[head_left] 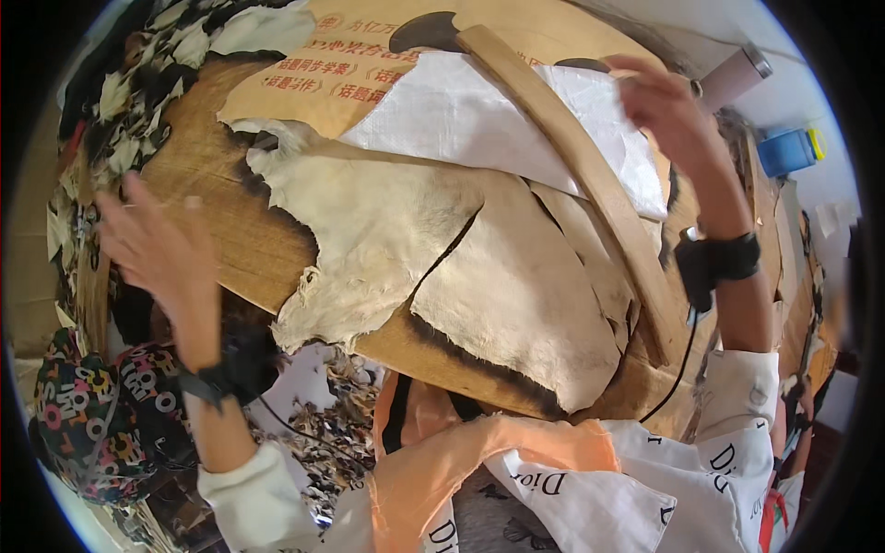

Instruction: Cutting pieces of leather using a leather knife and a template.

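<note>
Two white sleeves [249,498]: worn at the lower edge of the frame, an orange cloth [479,441] draped between them.
Left hand [157,244]: held open at the left of the frame, fingers spread, nothing grasped.
Right hand [671,115]: raised at the upper right, blurred, fingers loosely bent and released; whether the white woven sheet [452,115] is touched cannot be told.
Pale hide pieces [369,212]: laid side by side at the centre on a brown wooden tabletop [198,166], with dark fur seen along some edges.
Curved wooden strip [576,166]: laid slantwise from top centre to right of centre, across the sheet.
Yellow printed paper [267,97]: spread at the top, partly covered by the sheet.
Fur scraps [138,101]: heaped at the upper left.
Blue jar [785,154]: seen at the upper right, topped with yellow.
</note>
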Available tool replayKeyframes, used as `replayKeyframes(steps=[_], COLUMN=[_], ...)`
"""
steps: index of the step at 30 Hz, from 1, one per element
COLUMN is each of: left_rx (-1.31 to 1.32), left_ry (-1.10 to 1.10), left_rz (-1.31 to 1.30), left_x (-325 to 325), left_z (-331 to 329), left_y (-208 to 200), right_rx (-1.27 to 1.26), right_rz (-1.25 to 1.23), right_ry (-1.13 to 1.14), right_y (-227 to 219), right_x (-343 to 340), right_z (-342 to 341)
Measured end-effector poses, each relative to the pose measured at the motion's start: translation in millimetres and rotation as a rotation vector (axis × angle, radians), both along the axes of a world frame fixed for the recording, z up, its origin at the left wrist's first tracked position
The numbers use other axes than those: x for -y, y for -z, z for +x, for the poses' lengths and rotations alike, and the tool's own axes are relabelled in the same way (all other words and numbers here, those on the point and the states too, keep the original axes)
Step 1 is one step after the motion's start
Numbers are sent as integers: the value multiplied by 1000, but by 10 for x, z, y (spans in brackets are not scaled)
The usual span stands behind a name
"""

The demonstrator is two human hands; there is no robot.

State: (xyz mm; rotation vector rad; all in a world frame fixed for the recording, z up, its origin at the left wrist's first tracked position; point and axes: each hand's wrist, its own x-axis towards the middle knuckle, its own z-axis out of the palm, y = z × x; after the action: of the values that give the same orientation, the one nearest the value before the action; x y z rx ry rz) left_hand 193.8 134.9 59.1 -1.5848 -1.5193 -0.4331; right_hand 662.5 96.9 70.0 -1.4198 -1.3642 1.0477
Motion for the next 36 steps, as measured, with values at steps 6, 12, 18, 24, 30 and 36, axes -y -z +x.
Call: replayKeyframes(steps=[6, 12, 18, 24, 30, 36], left_rx=[514, 730, 837, 773, 975, 848], left_ry=[744, 694, 680, 731, 666, 697], left_rz=[-781, -908, -845, -768, -874, -781], left_x=[842, 1110, 1111, 1117, 1122, 1106], left_z=[1027, 1362, 1365, 1389, 1383, 1387], left_y=[314, 524, 614, 653, 649, 657], right_rx=[553, 499, 395, 322, 349, 411], right_rz=[403, 603, 602, 663, 629, 590], right_ry=[-594, -801, -895, -839, -873, -852], right_y=[139, 529, 722, 822, 844, 787], right_x=[5, -22, -21, 16, 40, 55], right_z=[-1084, -1312, -1362, -1347, -1316, -1382])
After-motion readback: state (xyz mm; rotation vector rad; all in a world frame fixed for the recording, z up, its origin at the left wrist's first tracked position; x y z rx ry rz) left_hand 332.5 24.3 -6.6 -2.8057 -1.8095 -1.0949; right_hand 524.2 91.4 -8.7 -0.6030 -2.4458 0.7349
